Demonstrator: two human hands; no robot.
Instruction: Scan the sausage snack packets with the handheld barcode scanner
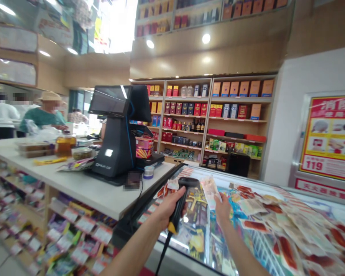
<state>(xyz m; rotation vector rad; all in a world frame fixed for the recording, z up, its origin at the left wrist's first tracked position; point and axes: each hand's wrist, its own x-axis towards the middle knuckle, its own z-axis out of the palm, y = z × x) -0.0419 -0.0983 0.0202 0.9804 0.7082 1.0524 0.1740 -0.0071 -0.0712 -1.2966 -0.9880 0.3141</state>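
Note:
My left hand (171,205) is wrapped around the handle of a black barcode scanner (180,203), its head at the top and its cable hanging down from the yellow-tipped end. In my right hand (223,209), fingers pinch the edge of a pale, flat plastic packet (209,190), a short way right of the scanner head. Both hands are above a glass-topped chest freezer (196,245). Packets of reddish-brown sausage (287,249) lie in a pile on its right part, and colourful packages show through the glass below my hands.
To the left, a white counter (109,195) carries a black point-of-sale terminal (115,138), a small round tub (148,172), a jar of amber liquid (65,143) and food packs. Shelves of boxed bottles (186,109) stand behind. A person in green (43,115) is beyond the counter.

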